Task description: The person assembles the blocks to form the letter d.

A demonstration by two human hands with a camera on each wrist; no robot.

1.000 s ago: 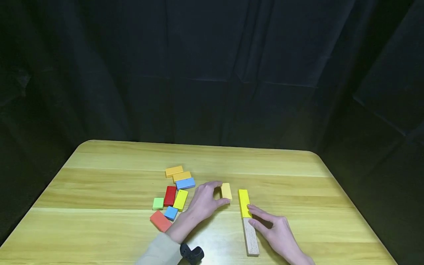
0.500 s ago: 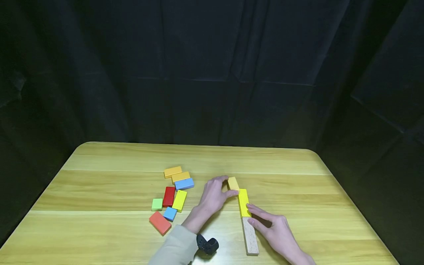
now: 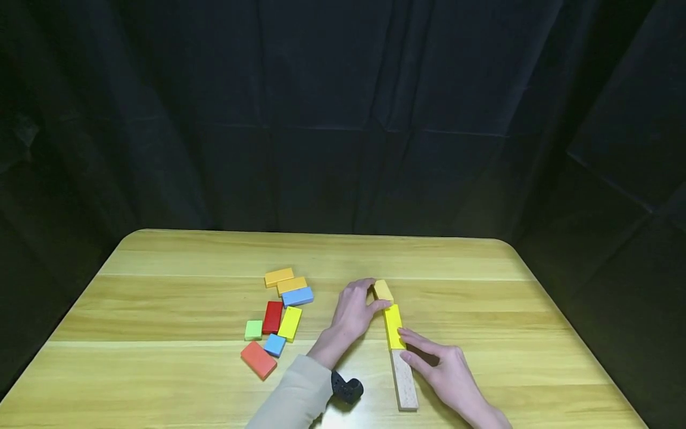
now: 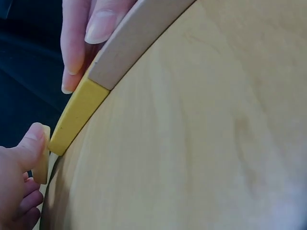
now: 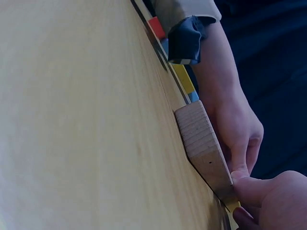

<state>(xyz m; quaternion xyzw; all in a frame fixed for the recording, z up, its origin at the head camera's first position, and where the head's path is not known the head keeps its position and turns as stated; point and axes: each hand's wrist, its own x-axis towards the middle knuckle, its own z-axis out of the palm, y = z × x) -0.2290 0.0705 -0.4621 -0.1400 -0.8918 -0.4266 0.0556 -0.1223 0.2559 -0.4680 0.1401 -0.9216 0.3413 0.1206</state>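
Since my left hand [image 3: 354,308] brought the pale yellow block [image 3: 383,290] rightward to the far end of the bright yellow block [image 3: 393,326], three pieces line up toward the desk's [image 3: 161,298] far edge. I pinch it there; nearer me, rightward, my right hand [image 3: 446,374], fingers parted, touches the bright yellow block and speckled block [image 3: 404,382].

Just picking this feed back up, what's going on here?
A person's left hand pinches a pale yellow block at the far end of a bright yellow block, slightly angled to it. The bright yellow block lies end to end with a whitish block, and the right hand touches them near their join. Other coloured blocks lie loose to the left on the wooden table.
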